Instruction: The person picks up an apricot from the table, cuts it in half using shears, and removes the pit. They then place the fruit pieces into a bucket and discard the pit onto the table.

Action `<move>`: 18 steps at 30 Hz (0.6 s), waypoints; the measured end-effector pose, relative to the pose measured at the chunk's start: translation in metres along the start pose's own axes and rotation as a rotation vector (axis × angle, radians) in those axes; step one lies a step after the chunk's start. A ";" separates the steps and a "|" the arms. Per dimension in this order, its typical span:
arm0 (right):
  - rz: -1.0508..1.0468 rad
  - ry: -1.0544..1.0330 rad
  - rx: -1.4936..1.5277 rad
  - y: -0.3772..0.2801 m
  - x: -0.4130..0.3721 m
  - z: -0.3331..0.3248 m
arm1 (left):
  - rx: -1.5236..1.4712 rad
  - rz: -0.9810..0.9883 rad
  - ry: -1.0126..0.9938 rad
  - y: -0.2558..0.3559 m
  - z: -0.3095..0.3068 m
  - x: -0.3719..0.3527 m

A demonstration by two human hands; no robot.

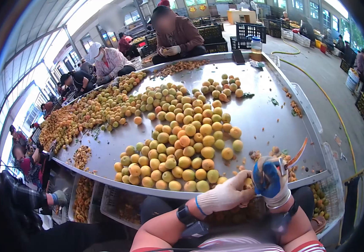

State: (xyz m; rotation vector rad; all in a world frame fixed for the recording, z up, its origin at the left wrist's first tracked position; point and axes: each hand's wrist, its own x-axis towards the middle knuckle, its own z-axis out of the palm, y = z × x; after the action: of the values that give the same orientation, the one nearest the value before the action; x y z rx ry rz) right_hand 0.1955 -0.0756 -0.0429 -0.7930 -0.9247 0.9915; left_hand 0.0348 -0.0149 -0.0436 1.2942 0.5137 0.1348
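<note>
My left hand (pixel 228 194), in a white glove, is closed in a pinch at the table's near edge. Between its fingers is an apricot (pixel 248 183), mostly covered by the two gloves. Touching it from the right is my right hand (pixel 271 181), in a blue and white glove, with its fingers curled around a knife. The curved blade of this knife (pixel 298 153) points up and away to the right. A big heap of yellow-orange apricots (pixel 185 140) lies on the metal table (pixel 270 122), left of and beyond my hands.
Small fruit scraps (pixel 291 105) lie near the right edge. A jar (pixel 256 45) and a dark phone (pixel 238 57) sit at the far corner. Crates (pixel 106 206) stand below the near edge. Several people work along the far and left sides. A hose (pixel 329 94) crosses the floor.
</note>
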 end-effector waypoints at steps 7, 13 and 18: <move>0.105 0.057 -0.141 -0.002 -0.006 0.015 | 0.386 0.091 0.135 -0.010 0.007 0.006; -0.131 0.026 -0.103 0.019 -0.007 -0.002 | 0.511 0.180 0.286 0.007 0.009 0.001; -0.299 0.447 0.208 -0.010 -0.003 -0.023 | 0.260 0.337 0.441 0.025 -0.020 -0.015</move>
State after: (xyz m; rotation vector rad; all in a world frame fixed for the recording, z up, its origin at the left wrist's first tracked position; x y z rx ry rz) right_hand 0.2189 -0.0847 -0.0434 -0.6410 -0.5221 0.6015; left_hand 0.0175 0.0037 -0.0193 1.6090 0.6997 0.6631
